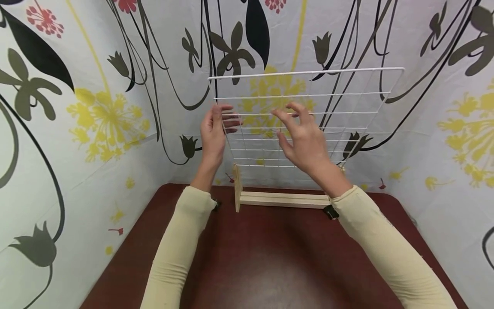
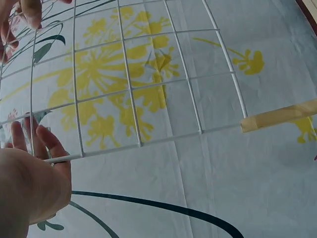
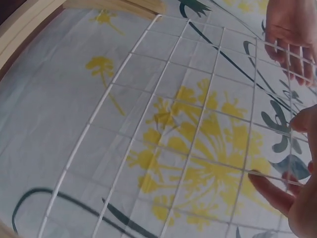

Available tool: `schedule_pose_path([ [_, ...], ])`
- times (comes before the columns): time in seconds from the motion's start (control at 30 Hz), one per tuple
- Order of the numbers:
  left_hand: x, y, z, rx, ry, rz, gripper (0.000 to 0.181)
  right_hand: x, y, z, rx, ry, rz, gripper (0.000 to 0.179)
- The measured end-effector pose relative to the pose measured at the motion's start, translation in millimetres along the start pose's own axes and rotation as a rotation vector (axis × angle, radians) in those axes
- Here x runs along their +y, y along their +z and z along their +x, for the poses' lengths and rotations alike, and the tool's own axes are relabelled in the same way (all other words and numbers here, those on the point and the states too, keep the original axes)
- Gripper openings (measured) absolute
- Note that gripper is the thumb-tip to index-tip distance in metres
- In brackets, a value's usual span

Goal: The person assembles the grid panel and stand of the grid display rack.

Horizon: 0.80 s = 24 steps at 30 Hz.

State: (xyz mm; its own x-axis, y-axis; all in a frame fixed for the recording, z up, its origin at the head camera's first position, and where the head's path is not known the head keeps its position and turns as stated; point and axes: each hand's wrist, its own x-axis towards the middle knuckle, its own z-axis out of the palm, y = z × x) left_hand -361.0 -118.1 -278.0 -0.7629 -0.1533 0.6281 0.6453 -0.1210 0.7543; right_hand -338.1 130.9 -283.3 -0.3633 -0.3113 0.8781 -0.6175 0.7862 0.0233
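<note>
Table [image 1: 285, 257]: dark red-brown top, far corners rounded. We note white printed cloth [image 1: 173, 43] standing as walls beyond its far edge and along its left and right sides, lightly creased. Left of the table we log a yellow flower head [image 1: 109, 122], a long black leaf [image 1: 40, 49] and, lower, a grey-green tulip [image 1: 34, 246]. Right of it, another yellow bloom [image 1: 474, 133]. Beyond its far edge, dark curving stems [image 1: 370, 148], with red blossoms [image 1: 126, 5] higher up. Light soft; we see a pale sheen [image 1: 285, 287] on the table's near part.
</note>
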Motion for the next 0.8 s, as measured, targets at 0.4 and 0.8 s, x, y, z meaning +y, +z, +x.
schedule_pose_path([
  [0.4,2.6,5.4,0.9,0.058,-0.056,0.013,0.047,29,-22,-29.2,0.722,0.232,0.11,0.029],
  [0.8,3.0,9.0,11.3,0.083,-0.113,-0.024,0.045,69,-64,-19.2,0.663,0.771,0.745,0.038],
])
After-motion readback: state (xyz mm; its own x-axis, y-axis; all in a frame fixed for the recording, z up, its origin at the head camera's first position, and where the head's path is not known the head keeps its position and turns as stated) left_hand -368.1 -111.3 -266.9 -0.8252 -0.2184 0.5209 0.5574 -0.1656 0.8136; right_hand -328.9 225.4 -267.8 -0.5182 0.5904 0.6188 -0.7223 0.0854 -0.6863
